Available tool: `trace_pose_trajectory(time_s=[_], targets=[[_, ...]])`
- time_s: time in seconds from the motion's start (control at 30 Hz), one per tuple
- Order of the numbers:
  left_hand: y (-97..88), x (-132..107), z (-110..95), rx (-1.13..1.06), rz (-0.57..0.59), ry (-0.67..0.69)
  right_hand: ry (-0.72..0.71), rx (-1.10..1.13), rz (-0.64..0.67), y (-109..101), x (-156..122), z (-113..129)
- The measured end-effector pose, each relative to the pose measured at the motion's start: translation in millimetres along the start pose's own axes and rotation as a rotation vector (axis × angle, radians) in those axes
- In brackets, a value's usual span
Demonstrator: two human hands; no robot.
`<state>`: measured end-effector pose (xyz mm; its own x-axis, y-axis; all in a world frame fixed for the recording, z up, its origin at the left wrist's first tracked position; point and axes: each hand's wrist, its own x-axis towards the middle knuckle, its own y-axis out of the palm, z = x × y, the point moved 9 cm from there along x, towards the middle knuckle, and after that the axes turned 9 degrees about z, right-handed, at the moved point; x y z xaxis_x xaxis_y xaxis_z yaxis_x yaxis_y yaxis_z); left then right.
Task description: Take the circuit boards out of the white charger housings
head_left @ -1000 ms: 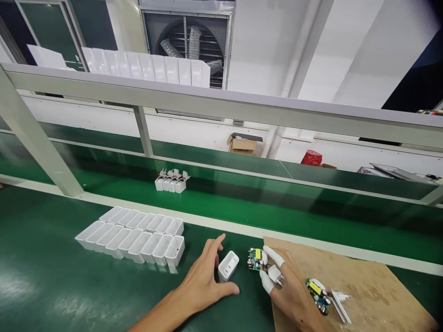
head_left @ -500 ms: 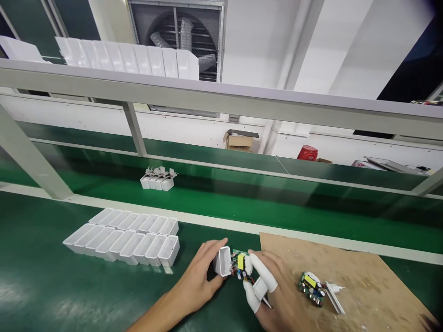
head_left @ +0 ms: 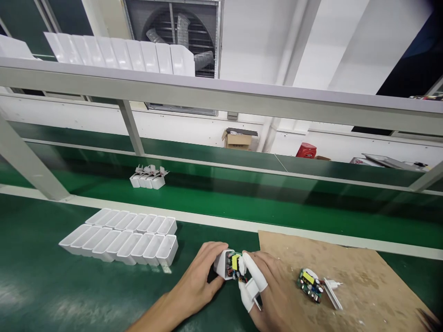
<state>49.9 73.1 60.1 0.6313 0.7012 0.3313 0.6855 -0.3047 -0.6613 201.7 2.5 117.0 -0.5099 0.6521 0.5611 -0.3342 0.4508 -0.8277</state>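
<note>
A white plastic case (head_left: 220,264), its mouth facing right, is gripped by my left hand (head_left: 197,274) above the green table. My right hand (head_left: 268,286), with white covers on thumb and a finger, pinches a circuit board (head_left: 236,263) bearing a yellow-wrapped part. The board's left end sits inside the mouth of the case; its right end is still outside. A white plug cap (head_left: 252,288) with a metal pin hangs by wires from the board, beside my right fingers. To the right, a second circuit board (head_left: 309,285) with its own plug cap (head_left: 332,293) lies on brown cardboard (head_left: 363,272).
Two rows of white open cases (head_left: 117,242) stand on the table at left. On the green conveyor belt (head_left: 214,198) behind sits a group of filled cases (head_left: 148,179) with plugs. A metal frame (head_left: 207,87) crosses above, carrying white panels (head_left: 138,56).
My right hand has moved left, pushing the circuit board partway into the case. The left hand keeps its hold on the case. The view has shifted slightly.
</note>
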Motion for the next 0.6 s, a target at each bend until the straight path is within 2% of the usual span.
trace_pose_trajectory(time_s=[0.43,0.6], targets=[[3.2,1,-3,0.052,0.02,0.015,-0.019,-0.061,-0.018,-6,5,9],[3.6,1,-3,0.047,0.02,0.022,0.043,0.009,0.096,12,-6,-1]])
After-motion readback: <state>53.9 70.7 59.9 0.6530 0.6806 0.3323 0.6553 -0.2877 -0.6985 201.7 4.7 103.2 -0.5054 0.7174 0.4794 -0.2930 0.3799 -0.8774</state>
